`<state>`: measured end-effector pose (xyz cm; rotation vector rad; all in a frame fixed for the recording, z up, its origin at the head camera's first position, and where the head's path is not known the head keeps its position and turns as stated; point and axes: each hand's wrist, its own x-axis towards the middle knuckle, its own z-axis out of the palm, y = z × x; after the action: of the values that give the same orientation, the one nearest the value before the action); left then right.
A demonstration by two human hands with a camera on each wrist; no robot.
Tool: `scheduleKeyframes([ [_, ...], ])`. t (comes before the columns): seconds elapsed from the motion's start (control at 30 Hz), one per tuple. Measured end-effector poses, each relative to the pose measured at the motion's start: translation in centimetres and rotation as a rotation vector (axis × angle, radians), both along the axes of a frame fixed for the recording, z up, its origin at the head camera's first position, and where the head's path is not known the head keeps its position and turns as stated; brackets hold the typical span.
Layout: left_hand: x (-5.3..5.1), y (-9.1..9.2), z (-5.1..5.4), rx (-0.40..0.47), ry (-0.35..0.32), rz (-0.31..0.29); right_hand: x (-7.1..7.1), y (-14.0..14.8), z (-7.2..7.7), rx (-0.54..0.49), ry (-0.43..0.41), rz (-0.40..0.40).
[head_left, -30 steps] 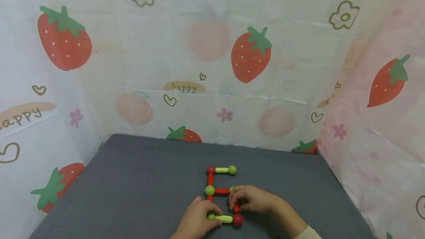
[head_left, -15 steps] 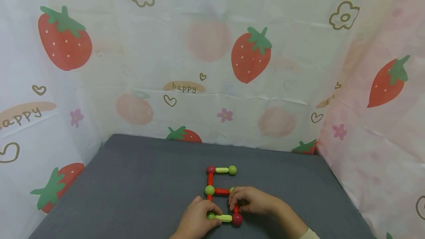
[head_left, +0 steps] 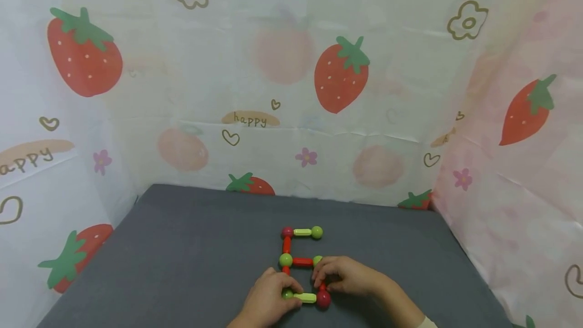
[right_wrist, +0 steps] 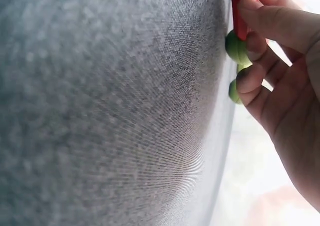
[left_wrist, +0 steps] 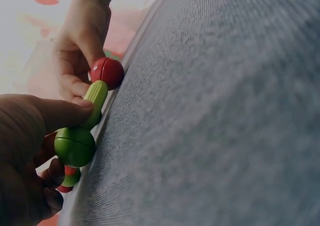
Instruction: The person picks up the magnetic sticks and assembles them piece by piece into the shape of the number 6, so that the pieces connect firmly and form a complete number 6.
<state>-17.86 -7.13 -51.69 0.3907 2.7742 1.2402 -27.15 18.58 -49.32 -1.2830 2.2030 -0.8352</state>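
Observation:
A figure of magnetic building rods and balls lies on the dark grey table, a closed square with an open arm above it. My left hand [head_left: 272,295] pinches the lower light green rod [head_left: 306,297] where it meets a green ball [left_wrist: 75,147]. The rod's other end meets a red ball [head_left: 323,299]. My right hand [head_left: 348,275] holds the right-hand red rod [right_wrist: 240,18] between thumb and fingers, just above that red ball. Its fingers partly cover the green ball [head_left: 317,260] at the rod's far end. The left red rod [head_left: 286,270] is partly hidden by my left hand.
The figure's far part has a red ball [head_left: 287,232], a light green rod [head_left: 302,232] and a green ball [head_left: 317,232]. A grey cloth covers the table [head_left: 205,247]. Strawberry-printed curtains [head_left: 255,75] hang behind and at both sides.
Both hands keep their hold. The near red ball and lower light green rod have shifted very slightly away from me. The head view has turned a little to the right.

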Motion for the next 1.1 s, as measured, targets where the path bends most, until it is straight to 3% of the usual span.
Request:
scheduleKeyframes([
  [0.27,-0.6,-0.3,0.5,-0.009,0.021,-0.049,0.3,0.3,-0.1,-0.001,0.061,-0.042],
  [0.5,-1.2,-0.9,1.5,0.002,-0.005,-0.071,0.9,0.6,0.0,-0.053,0.060,-0.100],
  [0.7,-1.4,-2.1,2.1,-0.019,0.026,-0.090,1.5,0.7,0.1,-0.087,0.088,-0.144],
  [1.1,-1.4,-6.6,3.5,-0.092,0.102,-0.114,3.5,1.3,0.4,-0.038,0.226,-0.385],
])
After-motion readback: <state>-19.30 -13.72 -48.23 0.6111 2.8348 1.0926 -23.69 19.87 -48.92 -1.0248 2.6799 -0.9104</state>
